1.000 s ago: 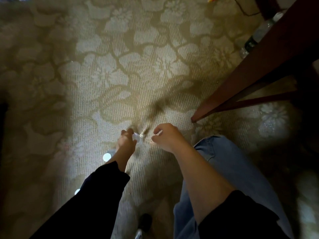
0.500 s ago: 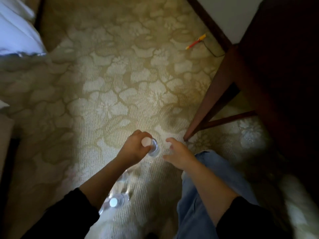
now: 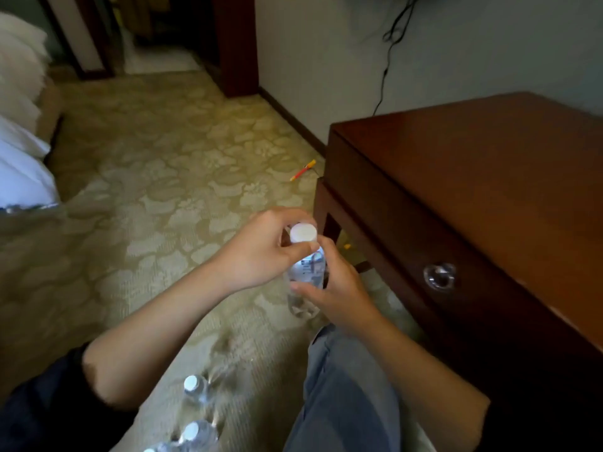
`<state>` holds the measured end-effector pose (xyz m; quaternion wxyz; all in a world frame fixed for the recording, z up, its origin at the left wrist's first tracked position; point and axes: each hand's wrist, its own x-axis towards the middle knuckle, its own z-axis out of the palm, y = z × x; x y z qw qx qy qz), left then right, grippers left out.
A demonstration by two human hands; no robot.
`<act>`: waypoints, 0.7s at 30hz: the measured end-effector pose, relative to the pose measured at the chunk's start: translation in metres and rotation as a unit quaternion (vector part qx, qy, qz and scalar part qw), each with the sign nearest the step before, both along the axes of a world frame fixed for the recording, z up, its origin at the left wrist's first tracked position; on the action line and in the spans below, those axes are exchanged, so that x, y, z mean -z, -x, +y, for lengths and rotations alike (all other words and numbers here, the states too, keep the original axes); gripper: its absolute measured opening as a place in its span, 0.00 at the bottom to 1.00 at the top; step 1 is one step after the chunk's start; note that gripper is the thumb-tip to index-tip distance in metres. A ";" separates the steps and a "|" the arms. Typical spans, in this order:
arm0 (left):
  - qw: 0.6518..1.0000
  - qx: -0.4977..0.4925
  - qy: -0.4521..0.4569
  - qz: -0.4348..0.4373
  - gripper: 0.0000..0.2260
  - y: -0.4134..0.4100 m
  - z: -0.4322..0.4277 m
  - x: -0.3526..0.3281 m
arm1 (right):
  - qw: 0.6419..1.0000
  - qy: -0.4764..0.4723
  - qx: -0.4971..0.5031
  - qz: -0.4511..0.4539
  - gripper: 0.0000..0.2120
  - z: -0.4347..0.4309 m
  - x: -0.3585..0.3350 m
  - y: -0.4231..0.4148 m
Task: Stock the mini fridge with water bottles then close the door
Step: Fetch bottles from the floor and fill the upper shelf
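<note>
A: Item held?
B: One water bottle (image 3: 305, 275), frame centre, upright. The left hand (image 3: 261, 252) pinches at its white cap (image 3: 303, 232); the right hand (image 3: 336, 288) wraps the body.
A: Step?
B: Pickup, likely. Next: carry to the fridge, which is not in view. Spare bottles (image 3: 195, 389) stand at bottom centre.

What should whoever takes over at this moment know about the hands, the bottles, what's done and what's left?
Left hand pinches the water bottle just under its white cap; right hand grips its body. The bottle is held upright above the carpet, beside the wooden table.
At least two spare bottles sit on the carpet by the person's left arm.
Done: no mini fridge is in view, so nothing shows as stocked.
Left: reach the fridge, load the held bottle and the spare ones, then close the door.
</note>
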<state>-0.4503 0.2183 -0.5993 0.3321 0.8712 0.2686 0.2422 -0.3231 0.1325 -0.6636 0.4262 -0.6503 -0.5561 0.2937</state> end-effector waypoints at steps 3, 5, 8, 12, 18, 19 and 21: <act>0.998 0.017 -0.012 -0.058 0.05 -0.013 -0.026 -0.036 | 0.999 -0.039 0.021 -0.004 0.28 -0.032 -0.039 -0.010; 0.995 0.035 -0.008 -0.091 0.07 -0.023 -0.042 -0.058 | 0.998 -0.059 0.035 0.008 0.28 -0.053 -0.064 -0.018; 0.993 0.085 -0.016 -0.082 0.08 -0.036 -0.065 -0.081 | 0.992 -0.095 0.068 0.039 0.24 -0.089 -0.097 -0.037; 0.981 0.184 0.026 -0.058 0.14 -0.056 -0.097 -0.096 | 0.983 -0.134 0.117 0.036 0.21 -0.140 -0.142 -0.062; 0.954 0.275 0.054 -0.103 0.23 -0.112 -0.166 -0.114 | 0.958 -0.184 0.218 -0.040 0.20 -0.217 -0.193 -0.096; 0.949 0.288 0.061 -0.112 0.24 -0.124 -0.178 -0.117 | 0.952 -0.190 0.234 -0.052 0.20 -0.232 -0.200 -0.102; 0.936 0.316 0.081 -0.133 0.23 -0.148 -0.204 -0.124 | 0.941 -0.195 0.268 -0.073 0.22 -0.262 -0.213 -0.112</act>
